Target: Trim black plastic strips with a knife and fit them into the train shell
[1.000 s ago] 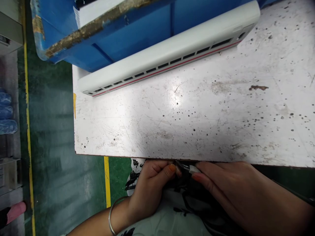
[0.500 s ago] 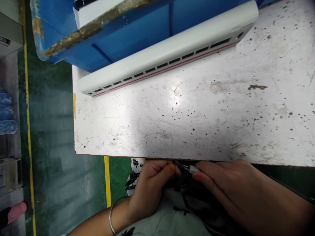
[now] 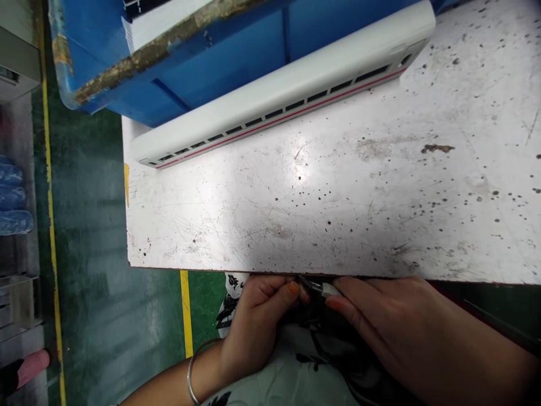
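Observation:
Just below the front edge of a scratched white worktable [image 3: 296, 220], my left hand [image 3: 257, 321] and my right hand [image 3: 380, 318] pinch a small white-and-dark part [image 3: 326, 289] between their fingertips. Its exact kind is too small to tell, and the fingers partly hide it. Dark patterned clothing lies beneath the hands. A metal bangle [image 3: 190, 375] circles my left wrist. Farther off, a long white model train carriage shell [image 3: 279, 107] with dark windows and a red stripe lies on the table, out of reach of both hands' fingers.
A blue bin [image 3: 211, 62] with a worn, stained rim stands behind the carriage shell. Beyond the table's left edge is a green floor [image 3: 93, 225] with yellow lines. Blue objects [image 3: 12, 197] and a pink item [image 3: 34, 366] lie at far left.
The whole view has drifted slightly left and up-frame. My hands stay at the table edge, still pinching the small part.

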A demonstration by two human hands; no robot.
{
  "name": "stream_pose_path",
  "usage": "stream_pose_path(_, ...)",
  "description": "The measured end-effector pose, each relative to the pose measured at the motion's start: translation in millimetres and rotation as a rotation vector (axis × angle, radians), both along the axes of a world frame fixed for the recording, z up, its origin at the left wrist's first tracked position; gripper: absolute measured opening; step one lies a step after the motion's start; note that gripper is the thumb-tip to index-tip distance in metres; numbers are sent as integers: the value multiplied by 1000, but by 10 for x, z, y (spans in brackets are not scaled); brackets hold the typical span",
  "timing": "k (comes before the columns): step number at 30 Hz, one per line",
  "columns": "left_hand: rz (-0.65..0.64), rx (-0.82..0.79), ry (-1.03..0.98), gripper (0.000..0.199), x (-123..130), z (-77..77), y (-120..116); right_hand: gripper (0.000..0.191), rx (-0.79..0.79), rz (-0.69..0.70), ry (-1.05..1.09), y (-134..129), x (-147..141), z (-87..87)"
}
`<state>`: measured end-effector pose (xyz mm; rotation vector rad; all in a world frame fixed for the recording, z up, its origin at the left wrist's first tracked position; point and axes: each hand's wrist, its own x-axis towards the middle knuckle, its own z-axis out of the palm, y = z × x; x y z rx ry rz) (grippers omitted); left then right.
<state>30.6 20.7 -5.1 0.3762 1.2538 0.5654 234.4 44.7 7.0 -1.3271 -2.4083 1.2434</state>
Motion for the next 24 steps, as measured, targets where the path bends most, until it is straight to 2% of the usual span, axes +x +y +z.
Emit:
stream_pose_path(4, 3, 5, 1, 32, 0, 7, -6, 39, 43, 30, -24, -24, -10, -7)
stream_pose_path(8, -1, 6, 15, 36, 0, -1, -15, 45, 47, 94, -109, -46, -21, -1)
stream_pose_path(12, -12, 5, 24, 37, -13, -29, -27, 48, 24, 86, -111, -56, -14, 2)
stream_pose_path(16, -49, 13, -17, 35, -44, -35, -16, 43, -109, 36, -32, -43, 26, -23)
stream_pose_path(20, -87, 5, -115, 36, -70, 12, 10, 44, -327, -104, 135, 26, 75, 2)
stream_pose_path(24, -94, 53, -167, 36, -73, 88, -1, 42, -388, -178, 305, 70, 85, 60)
